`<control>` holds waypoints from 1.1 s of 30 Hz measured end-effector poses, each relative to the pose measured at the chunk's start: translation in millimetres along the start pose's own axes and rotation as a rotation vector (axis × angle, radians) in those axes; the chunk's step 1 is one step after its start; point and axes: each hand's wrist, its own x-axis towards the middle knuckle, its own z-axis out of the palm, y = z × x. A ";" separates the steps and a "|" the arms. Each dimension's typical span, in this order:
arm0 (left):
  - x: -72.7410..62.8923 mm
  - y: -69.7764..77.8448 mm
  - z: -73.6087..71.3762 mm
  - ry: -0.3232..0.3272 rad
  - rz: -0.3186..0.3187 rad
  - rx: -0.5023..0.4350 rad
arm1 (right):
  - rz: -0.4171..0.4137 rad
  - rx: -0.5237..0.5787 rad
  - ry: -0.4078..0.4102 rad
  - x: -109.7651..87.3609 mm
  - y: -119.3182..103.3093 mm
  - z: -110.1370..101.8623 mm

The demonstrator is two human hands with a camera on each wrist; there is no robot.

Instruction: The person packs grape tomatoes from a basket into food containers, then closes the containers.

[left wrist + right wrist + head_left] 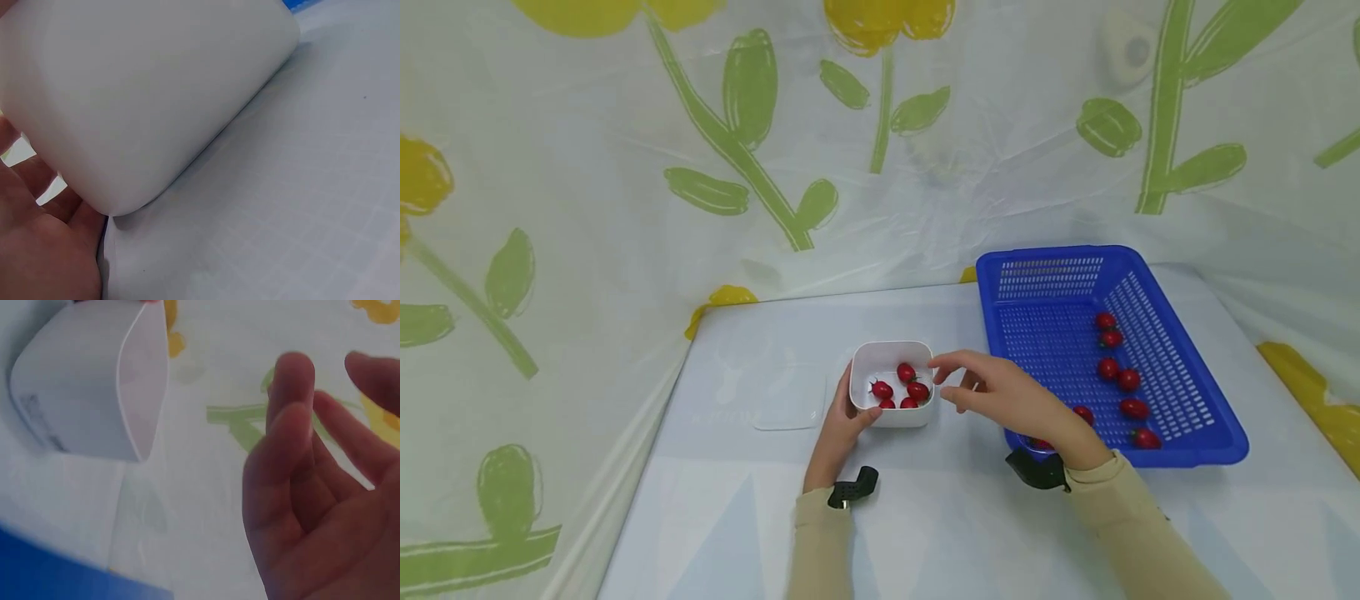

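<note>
A small white plastic box (892, 417) stands on the table with several cherry tomatoes (917, 391) inside. My left hand (838, 433) holds it by the left side, thumb over the near rim and fingers along the outer wall. In the left wrist view, the box wall (150, 94) fills the upper part beside the palm. Just right of the box hovers my right hand (1000, 396), its fingers loosely bent with nothing between them. The right wrist view shows this hand (319, 500) apart from the box (75, 381).
A blue plastic basket (1187, 350) with several more cherry tomatoes (1134, 408) stands on the right, partly under my right wrist. A clear flat lid (786, 408) lies left of the box. Behind the table hangs a flower-print sheet (625, 167).
</note>
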 end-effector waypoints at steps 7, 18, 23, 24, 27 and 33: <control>-7.4 14.4 5.6 -0.013 0.002 0.010 | 0.014 -0.069 -0.142 -14.6 23.0 -28.6; 4.5 -5.1 -2.6 -0.010 0.008 0.010 | 0.118 -0.094 -0.342 -20.6 60.6 -70.5; 7.0 -3.2 -6.0 0.000 0.006 0.009 | 0.196 -0.093 -0.406 -10.9 82.4 -74.1; 6.8 -3.0 -6.8 0.003 0.002 0.005 | 0.210 -0.089 -0.417 -9.4 86.4 -74.0; 5.5 -3.0 -7.5 0.008 -0.007 -0.004 | 0.265 -0.061 -0.444 -6.0 97.0 -72.7; 4.5 -4.9 -2.6 -0.008 -0.010 -0.011 | 0.417 0.000 -0.475 -8.3 111.7 -66.8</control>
